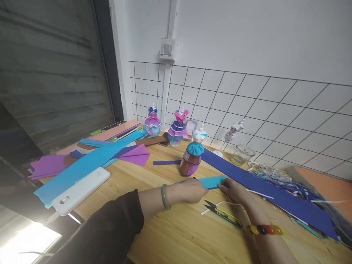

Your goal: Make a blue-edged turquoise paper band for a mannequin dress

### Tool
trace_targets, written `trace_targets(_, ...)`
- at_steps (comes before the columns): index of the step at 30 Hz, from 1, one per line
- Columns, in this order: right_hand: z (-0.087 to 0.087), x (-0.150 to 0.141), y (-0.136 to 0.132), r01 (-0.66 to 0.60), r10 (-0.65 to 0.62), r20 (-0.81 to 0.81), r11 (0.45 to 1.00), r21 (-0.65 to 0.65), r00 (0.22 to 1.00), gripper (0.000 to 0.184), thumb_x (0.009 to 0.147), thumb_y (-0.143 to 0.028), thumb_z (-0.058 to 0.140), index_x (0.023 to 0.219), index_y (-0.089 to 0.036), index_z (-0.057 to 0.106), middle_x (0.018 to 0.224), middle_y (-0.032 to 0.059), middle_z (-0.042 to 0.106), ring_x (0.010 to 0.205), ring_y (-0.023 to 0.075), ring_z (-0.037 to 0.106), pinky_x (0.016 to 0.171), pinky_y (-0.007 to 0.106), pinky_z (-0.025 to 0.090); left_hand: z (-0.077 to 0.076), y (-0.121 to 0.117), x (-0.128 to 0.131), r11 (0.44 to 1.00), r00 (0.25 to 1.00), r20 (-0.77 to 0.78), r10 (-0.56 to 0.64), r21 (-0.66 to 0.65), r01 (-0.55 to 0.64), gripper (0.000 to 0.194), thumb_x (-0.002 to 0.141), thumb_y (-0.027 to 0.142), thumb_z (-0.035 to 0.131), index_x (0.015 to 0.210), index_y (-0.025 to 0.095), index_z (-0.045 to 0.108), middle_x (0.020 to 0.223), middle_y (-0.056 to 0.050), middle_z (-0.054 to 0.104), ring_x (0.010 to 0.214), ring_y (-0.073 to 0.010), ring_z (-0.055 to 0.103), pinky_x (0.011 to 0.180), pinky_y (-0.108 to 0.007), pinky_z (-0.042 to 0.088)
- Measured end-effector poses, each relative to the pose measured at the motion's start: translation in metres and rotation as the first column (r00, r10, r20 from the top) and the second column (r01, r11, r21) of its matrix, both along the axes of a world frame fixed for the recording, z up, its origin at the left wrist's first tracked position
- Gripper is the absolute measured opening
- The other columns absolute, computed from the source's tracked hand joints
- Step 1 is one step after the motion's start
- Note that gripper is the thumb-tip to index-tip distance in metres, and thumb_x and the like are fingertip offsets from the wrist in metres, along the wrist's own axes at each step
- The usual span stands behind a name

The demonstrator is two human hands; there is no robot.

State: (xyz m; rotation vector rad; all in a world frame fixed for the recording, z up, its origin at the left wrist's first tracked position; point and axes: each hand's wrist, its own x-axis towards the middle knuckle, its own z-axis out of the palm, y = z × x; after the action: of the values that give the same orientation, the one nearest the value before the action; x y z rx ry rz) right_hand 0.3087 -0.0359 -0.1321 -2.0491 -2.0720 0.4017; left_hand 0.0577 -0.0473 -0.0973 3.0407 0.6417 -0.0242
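My left hand (192,190) and my right hand (233,190) both rest on the wooden table (176,234) and pinch a small light-blue paper piece (213,181) between them, fingers pressed together. A green bangle sits on my left wrist, a coloured bead bracelet on my right. Just behind the paper stands a small doll mannequin (192,156) in a blue and brown paper dress. Small thread snips (224,214) lie in front of my right hand.
A long dark-blue paper strip (264,189) runs to the right. Light-blue and purple crepe sheets (90,161) and a white power bank (81,190) lie left. More dressed mannequins (152,123), a glass cup (242,154) and tangled ribbons (275,174) stand by the wire grid.
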Motion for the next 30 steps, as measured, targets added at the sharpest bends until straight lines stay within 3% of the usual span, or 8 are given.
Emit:
trace_targets(5,0.002,0.004,-0.001,0.000,-0.001,-0.065,1.000,-0.008,0.998,0.028,0.081,-0.041,0.046,0.066,-0.020,0.057,0.067,0.0055,0.066,0.063,0.0184,0.057,0.058,0.028,0.038,-0.001,0.000,0.002,0.998,0.997,0.042,0.060,0.000,-0.060,0.030,0.082,0.009,0.037,0.108,0.011,0.053,0.088,-0.014,0.067,0.076,-0.0253,0.065,0.059,-0.033,0.046)
trace_targets(10,0.004,0.010,0.000,0.046,-0.047,-0.148,0.999,-0.010,0.988,0.030,0.079,-0.040,0.043,0.062,-0.020,0.057,0.061,0.0028,0.063,0.062,0.0176,0.055,0.059,0.028,0.039,0.007,0.001,0.004,0.976,0.980,0.035,0.197,-0.104,-0.192,0.021,0.087,0.019,0.040,0.099,0.013,0.055,0.081,-0.013,0.066,0.073,-0.0251,0.065,0.059,-0.033,0.047)
trace_targets(14,0.011,0.018,-0.001,0.124,-0.118,-0.217,0.992,0.014,0.969,0.030,0.076,-0.043,0.045,0.063,-0.019,0.058,0.057,0.0021,0.061,0.057,0.0162,0.053,0.054,0.026,0.037,0.012,0.002,0.004,0.953,0.956,0.062,0.288,-0.118,-0.279,0.024,0.090,0.025,0.038,0.104,0.011,0.052,0.096,-0.015,0.064,0.086,-0.0269,0.064,0.066,-0.036,0.049)
trace_targets(19,0.021,0.025,-0.005,0.227,-0.202,-0.315,0.973,0.043,0.927,0.035,0.078,-0.045,0.042,0.080,-0.015,0.062,0.058,0.0031,0.061,0.055,0.0155,0.053,0.054,0.026,0.040,0.016,-0.001,0.004,0.925,0.930,0.062,0.361,-0.152,-0.349,0.025,0.088,0.025,0.045,0.107,0.010,0.049,0.109,-0.016,0.057,0.097,-0.0270,0.060,0.075,-0.036,0.048)
trace_targets(26,0.025,0.014,-0.007,0.213,-0.202,-0.385,0.977,-0.014,0.901,0.031,0.073,-0.045,0.051,0.070,-0.017,0.061,0.050,0.0006,0.056,0.047,0.0130,0.049,0.047,0.024,0.036,0.013,0.000,0.003,0.885,0.900,0.057,0.432,-0.216,-0.412,0.035,0.083,0.032,0.053,0.111,0.011,0.048,0.115,-0.017,0.053,0.102,-0.0255,0.057,0.080,-0.034,0.047)
trace_targets(30,0.025,0.010,-0.008,0.198,-0.199,-0.401,0.979,-0.044,0.894,0.028,0.073,-0.044,0.052,0.068,-0.017,0.059,0.050,-0.0003,0.055,0.046,0.0117,0.046,0.046,0.024,0.035,0.014,0.001,0.004,0.870,0.891,0.056,0.450,-0.251,-0.424,0.031,0.082,0.030,0.053,0.106,0.011,0.053,0.109,-0.016,0.058,0.099,-0.0254,0.059,0.077,-0.033,0.048)
